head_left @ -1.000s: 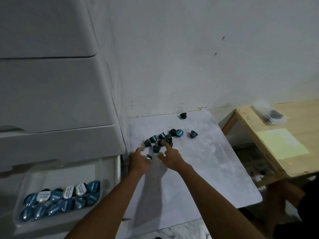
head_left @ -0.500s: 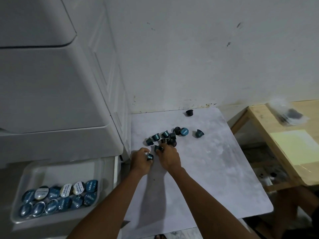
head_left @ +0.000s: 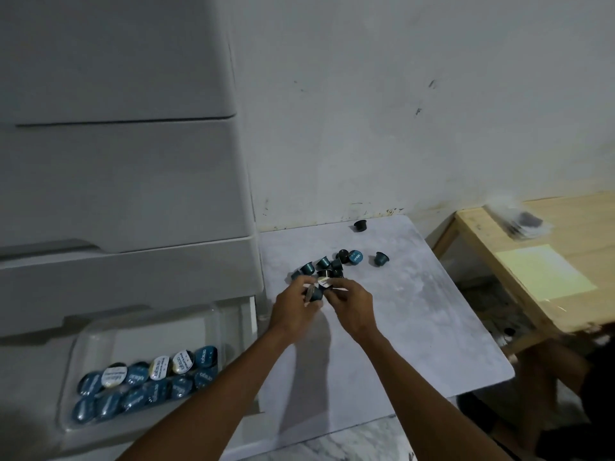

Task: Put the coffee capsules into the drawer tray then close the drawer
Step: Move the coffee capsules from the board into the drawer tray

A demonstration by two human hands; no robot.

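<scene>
1. A person's two bare arms reach forward over a pale marbled board [head_left: 416, 327]. Both hands meet at the near edge of a loose pile of small teal and dark coffee capsules [head_left: 332, 264].

2. The left hand [head_left: 293, 311] has its fingers curled around at least one teal capsule, with a foil lid showing side-on. The right hand [head_left: 352, 307] pinches a capsule with a pale lid [head_left: 324, 281] between thumb and fingertips. How many capsules each hand holds cannot be told.

3. To the left and lower down, the bottom drawer [head_left: 246, 314] of a white cabinet stands open. In it lies a clear tray [head_left: 143, 331] with two rows of capsules along its near side, lids up; its far half is bare.

4. Risk: a hand loaded with several capsules may let one slip on the way across the gap between board and drawer. It could fall to the floor or down beside the tray.

5. Risk: capsules are round and tapered, so any knocked in the pile would likely roll. One dark capsule [head_left: 359, 225] already sits apart by the wall, and another [head_left: 381, 258] lies to the right of the pile; both are easy to overlook.

6. Risk: capsules dropped onto the filled rows could stack high and foul the drawer above when the drawer is pushed shut.

7. Risk: closing the drawer sharply could slide the tray and spill its rows.
</scene>
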